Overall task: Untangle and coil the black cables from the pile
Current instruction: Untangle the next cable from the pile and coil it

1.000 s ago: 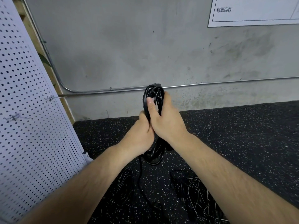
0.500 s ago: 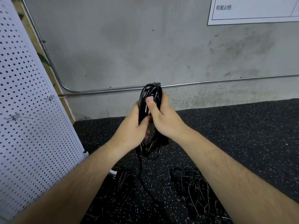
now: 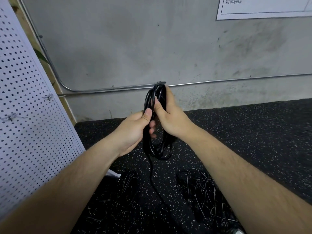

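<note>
A black cable coil (image 3: pixel 158 146) hangs upright in front of me, held in both hands. My right hand (image 3: pixel 170 115) wraps the coil's upper part, thumb pressed on the strands. My left hand (image 3: pixel 135 129) grips the coil's left side just below, thumb up, fingers curled through the loop. One loose strand (image 3: pixel 152 179) trails from the coil down to the floor. A tangled pile of black cables (image 3: pixel 202 191) lies on the floor under my right forearm. A smaller cable bundle (image 3: pixel 130 181) lies under my left forearm.
The floor is black speckled rubber matting (image 3: pixel 253 132). A white pegboard (image 3: pixel 25 115) with hooks leans at the left. A grey concrete wall (image 3: pixel 152 48) with a metal conduit (image 3: pixel 219 81) runs across the back. A white sign (image 3: pixel 263 7) hangs top right.
My left hand has shifted from under my right hand to the coil's left side, thumb now on top. The coil has stayed at about the same height.
</note>
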`<state>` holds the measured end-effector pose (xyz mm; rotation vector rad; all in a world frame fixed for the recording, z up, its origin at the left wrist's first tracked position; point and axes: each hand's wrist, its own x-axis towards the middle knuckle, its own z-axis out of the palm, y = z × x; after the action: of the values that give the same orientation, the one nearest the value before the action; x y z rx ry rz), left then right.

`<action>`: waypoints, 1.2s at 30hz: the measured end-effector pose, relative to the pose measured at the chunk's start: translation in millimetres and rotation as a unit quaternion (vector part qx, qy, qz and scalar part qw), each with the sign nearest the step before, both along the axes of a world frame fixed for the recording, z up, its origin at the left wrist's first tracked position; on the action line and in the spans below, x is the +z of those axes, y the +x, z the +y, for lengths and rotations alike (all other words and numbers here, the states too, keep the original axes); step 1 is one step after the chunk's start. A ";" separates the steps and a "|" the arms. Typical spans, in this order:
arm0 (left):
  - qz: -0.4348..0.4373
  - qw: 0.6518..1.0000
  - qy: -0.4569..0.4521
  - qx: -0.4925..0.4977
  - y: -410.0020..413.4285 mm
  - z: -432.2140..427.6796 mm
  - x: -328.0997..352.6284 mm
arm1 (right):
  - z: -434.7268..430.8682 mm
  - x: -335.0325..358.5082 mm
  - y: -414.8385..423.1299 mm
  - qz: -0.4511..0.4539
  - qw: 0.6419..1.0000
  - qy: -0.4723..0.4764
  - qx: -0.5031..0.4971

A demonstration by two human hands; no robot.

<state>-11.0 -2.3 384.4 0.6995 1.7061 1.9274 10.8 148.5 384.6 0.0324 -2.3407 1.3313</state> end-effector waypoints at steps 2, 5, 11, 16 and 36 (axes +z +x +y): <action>0.030 0.999 0.000 0.023 0.3 1.0 -1.9 | -1.5 3.7 4.9 0.013 1.000 -0.003 0.002; 0.069 0.997 -0.001 0.040 1.0 1.6 0.9 | 0.7 11.5 13.3 -0.002 0.999 -0.026 0.030; 0.055 0.994 0.034 0.082 -9.5 -8.2 18.8 | 33.0 -22.7 9.5 -0.072 0.970 -0.230 -0.011; 0.042 0.989 0.075 0.119 -17.9 -22.6 33.8 | 21.9 -92.6 14.2 -0.342 0.930 0.000 0.132; 0.073 0.980 0.005 0.184 -45.6 -93.8 26.7 | 2.8 -98.7 -20.0 -0.387 0.921 0.039 0.013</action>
<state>-56.6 -96.1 411.0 0.5715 2.0348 2.1761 -9.2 151.3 285.9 -0.5341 -3.0370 1.4354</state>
